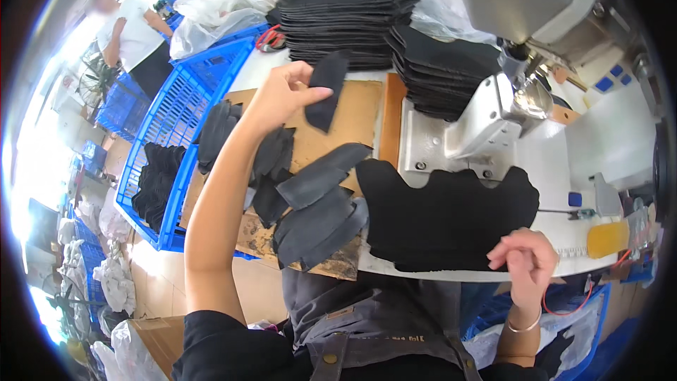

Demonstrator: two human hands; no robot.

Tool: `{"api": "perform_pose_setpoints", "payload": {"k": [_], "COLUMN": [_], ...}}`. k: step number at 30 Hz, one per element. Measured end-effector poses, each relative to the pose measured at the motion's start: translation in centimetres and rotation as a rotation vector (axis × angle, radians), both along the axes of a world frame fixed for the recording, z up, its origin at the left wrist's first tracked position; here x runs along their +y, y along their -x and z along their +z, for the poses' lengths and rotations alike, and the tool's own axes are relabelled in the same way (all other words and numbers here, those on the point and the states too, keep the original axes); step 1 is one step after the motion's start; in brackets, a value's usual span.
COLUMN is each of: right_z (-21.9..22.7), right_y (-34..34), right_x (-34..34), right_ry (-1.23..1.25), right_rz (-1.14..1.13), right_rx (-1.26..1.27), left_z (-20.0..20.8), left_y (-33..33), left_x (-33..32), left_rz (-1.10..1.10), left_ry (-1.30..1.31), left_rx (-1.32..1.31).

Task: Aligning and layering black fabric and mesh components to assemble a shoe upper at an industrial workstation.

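My left hand (285,95) is raised over the cardboard, pinching a small curved black fabric piece (327,92) between thumb and fingers. Below it, several dark grey curved pieces (317,176) lie loosely overlapped. A large black fabric panel (448,215) with a notched upper edge lies flat on the white table in front of me. Beside that panel's lower right corner is my right hand (527,257), its fingers bent and partly apart; nothing shows in it. Beyond the panel stands the metal arm of a sewing machine (486,116).
Tall stacks of black panels (345,28) stand at the back. A blue plastic crate (166,148) holding dark pieces is at the left. Red-handled scissors (270,39) lie near the stacks. A yellow block (608,238) sits at the right edge. A person (134,32) stands far left.
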State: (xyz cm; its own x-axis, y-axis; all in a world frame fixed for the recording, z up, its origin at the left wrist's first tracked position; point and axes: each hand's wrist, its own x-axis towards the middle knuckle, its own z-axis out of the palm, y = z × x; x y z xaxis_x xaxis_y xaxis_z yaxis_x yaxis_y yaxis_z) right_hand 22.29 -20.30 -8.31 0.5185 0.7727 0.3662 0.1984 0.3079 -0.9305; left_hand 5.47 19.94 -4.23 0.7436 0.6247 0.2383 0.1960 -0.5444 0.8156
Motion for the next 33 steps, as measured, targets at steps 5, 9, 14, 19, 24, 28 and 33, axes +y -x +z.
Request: {"api": "perform_pose_setpoints", "payload": {"k": [5, 9, 14, 19, 24, 28, 33], "right_z": [2.9, 2.7, 1.6, 3.3, 4.1, 5.2, 2.7], "right_y": [0.8, 1.5, 0.5, 0.4, -0.5, -1.1, -2.5], "right_x": [2.3, 4.8, 3.6, 3.2, 2.8, 3.3, 3.1], "right_ry": [0.053, 0.221, 0.176, 0.204, 0.384, 0.452, 0.430], "right_rz": [-0.030, 0.358, 0.428, 0.197, 0.010, 0.115, 0.124], "right_rx": [-0.111, 0.225, 0.445, 0.343, 0.049, -0.020, -0.230], "left_z": [5.6, 4.7, 3.8, 1.9, 1.0, 1.3, 0.0], "left_y": [-0.1, -0.5, -1.4, -1.9, -2.8, -3.4, -5.1], "left_x": [-12.4, -16.6, -17.9, -16.3, -16.5, -17.6, -17.6], "left_rz": [-0.443, -0.903, -1.045, -1.010, -0.743, -0.591, -0.617], "left_ry": [0.544, 0.480, 0.581, 0.775, 0.995, 0.544, 0.059], "left_rx": [-0.162, -0.216, -0.117, -0.047, 0.120, 0.366, 0.431]}}
